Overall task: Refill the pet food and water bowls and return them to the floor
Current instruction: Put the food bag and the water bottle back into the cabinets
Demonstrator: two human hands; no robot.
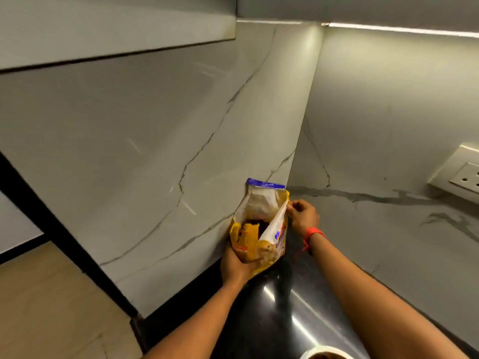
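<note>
A yellow pet food bag point(261, 224) with a blue top strip stands in the corner of the black countertop point(282, 307), its mouth open and brown kibble showing inside. My left hand point(234, 265) grips the bag's lower left side. My right hand point(303, 216), with a red thread on the wrist, pinches the bag's upper right edge. A white bowl point(328, 354) with brown food in it peeks in at the bottom edge of the view, mostly cut off.
Marble-look wall panels point(160, 161) meet at the corner behind the bag. A white wall socket point(464, 174) sits on the right wall. Upper cabinets point(111, 27) hang overhead. Wooden floor point(51, 307) lies to the left, below the counter's end.
</note>
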